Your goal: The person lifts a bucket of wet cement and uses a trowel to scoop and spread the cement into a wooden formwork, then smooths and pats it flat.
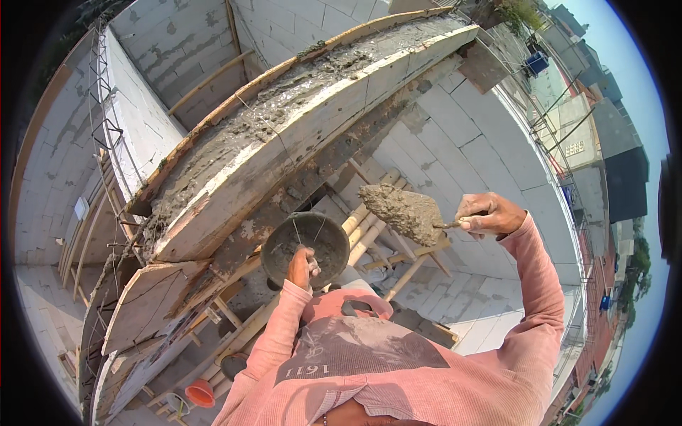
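- Right hand (489,214): closed in a fist around the handle of a trowel (405,211), held out to the person's right at chest level.
- Trowel: blade points left and is heaped with wet grey mortar; it hangs in the air, apart from the wall and from the pan.
- Left hand (302,267): fingers closed on the near rim of a round dark mortar pan (305,238), thumb side inward.
- Mortar pan: held up just below the lower edge of the formwork; a smear of grey mortar lies in its bottom, and thin wire or string crosses its opening.
- Formwork (284,153): long timber boards form a trough running from lower left to upper right, filled with rough wet concrete (284,99); the near board is splashed with cement.
- Wall below the formwork: pale masonry blocks (469,156), with timber props (369,227) leaning against it under the pan.
- Person wears a pink long-sleeved top (398,376).
- Far below, lower left: an orange bucket (200,392) stands on the ground, near scaffold timbers.
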`<state>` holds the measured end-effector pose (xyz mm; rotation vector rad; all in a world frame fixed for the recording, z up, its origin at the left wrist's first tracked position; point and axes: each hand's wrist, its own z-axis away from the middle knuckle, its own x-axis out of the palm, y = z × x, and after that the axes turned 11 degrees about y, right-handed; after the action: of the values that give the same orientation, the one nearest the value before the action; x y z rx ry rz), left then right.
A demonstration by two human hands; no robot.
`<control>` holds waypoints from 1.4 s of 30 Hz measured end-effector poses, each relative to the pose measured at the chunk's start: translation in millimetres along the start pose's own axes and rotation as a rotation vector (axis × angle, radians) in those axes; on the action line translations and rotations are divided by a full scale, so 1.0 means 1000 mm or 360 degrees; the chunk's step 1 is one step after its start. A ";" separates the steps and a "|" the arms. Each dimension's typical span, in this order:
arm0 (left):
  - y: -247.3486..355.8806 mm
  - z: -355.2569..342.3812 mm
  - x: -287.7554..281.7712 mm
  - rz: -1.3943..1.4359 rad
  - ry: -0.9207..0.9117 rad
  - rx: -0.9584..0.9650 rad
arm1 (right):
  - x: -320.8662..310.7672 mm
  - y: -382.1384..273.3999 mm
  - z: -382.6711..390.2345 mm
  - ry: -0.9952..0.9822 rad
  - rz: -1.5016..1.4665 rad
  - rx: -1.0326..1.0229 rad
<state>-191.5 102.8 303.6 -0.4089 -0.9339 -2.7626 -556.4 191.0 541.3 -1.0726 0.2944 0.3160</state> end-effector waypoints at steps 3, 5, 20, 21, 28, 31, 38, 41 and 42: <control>-0.003 -0.012 -0.007 0.0054 0.0081 -0.0068 | -0.069 -0.082 -0.001 0.0108 0.0152 -0.0180; -0.014 -0.023 -0.016 0.0127 0.0182 -0.0034 | -0.112 -0.128 -0.017 0.0162 0.0415 -0.0470; -0.053 -0.035 -0.054 0.0593 0.0650 -0.0018 | -0.171 -0.228 -0.172 0.0602 0.2236 -0.1695; -0.050 -0.034 -0.053 0.0587 0.0640 -0.0033 | -0.168 -0.237 -0.168 0.0550 0.2298 -0.1671; -0.058 -0.042 -0.062 0.0757 0.0639 -0.0187 | -0.093 -0.287 -0.161 0.0347 0.2603 -0.1337; -0.064 -0.041 -0.064 0.0815 0.0714 -0.0135 | -0.073 -0.301 -0.160 0.0444 0.2793 -0.1333; -0.076 -0.046 -0.082 0.0756 0.0615 -0.0117 | -0.032 -0.266 -0.173 0.0598 0.3355 -0.1313; -0.089 -0.050 -0.097 0.0827 0.0632 -0.0101 | -0.026 -0.273 -0.164 0.0701 0.3395 -0.1364; -0.088 -0.050 -0.098 0.0851 0.0623 -0.0092 | -0.029 -0.280 -0.158 0.0739 0.3346 -0.1407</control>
<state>-132.9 149.8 184.9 -0.0937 -0.5499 -2.2627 -486.2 -76.2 707.7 -1.2671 1.8064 2.2209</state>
